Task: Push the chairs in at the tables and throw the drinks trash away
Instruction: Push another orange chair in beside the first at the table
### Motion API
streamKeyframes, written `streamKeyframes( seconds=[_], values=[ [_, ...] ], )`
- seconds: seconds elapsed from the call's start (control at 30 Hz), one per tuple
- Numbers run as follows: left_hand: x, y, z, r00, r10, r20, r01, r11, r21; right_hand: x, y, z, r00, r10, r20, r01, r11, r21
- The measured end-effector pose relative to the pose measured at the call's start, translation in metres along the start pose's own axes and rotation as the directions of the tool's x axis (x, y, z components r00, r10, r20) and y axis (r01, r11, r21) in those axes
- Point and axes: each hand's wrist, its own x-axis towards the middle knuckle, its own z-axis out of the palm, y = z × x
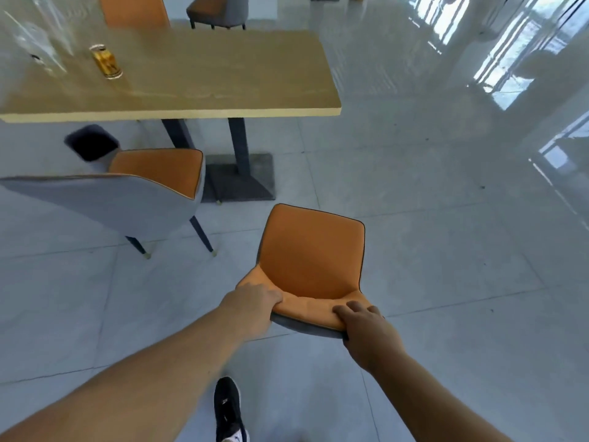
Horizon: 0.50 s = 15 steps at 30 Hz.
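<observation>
An orange chair [314, 253] with a grey back stands on the tiled floor, apart from the wooden table [223, 78]. My left hand [255, 303] grips the left end of its backrest top and my right hand [366, 327] grips the right end. A second orange and grey chair [156, 169] sits to the left, its seat partly under the table edge. A gold drinks can [105, 61] stands upright on the table's left part. Clear plastic bottles [35, 36] stand at the table's far left, blurred.
A dark bin [91, 142] sits on the floor under the table at left. The table's dark pedestal base [239, 180] is ahead of the held chair. More chairs [220, 11] stand beyond the table. My black shoe [228, 409] is below. Glossy floor stretches right.
</observation>
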Motion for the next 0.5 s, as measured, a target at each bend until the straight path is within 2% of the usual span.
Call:
streamKeyframes(
  seconds=[0.23,0.5],
  values=[
    [0.04,-0.103,-0.055,0.996,-0.039,-0.084,0.034,0.998,-0.059,0.123,-0.059,-0.062,0.996,-0.084,-0.024,0.083,0.996,-0.032],
    [0.113,-0.183,-0.101,0.982,-0.124,-0.144,0.109,0.989,-0.104,0.257,-0.079,-0.126,0.982,-0.19,-0.014,0.187,0.977,-0.104]
  ],
)
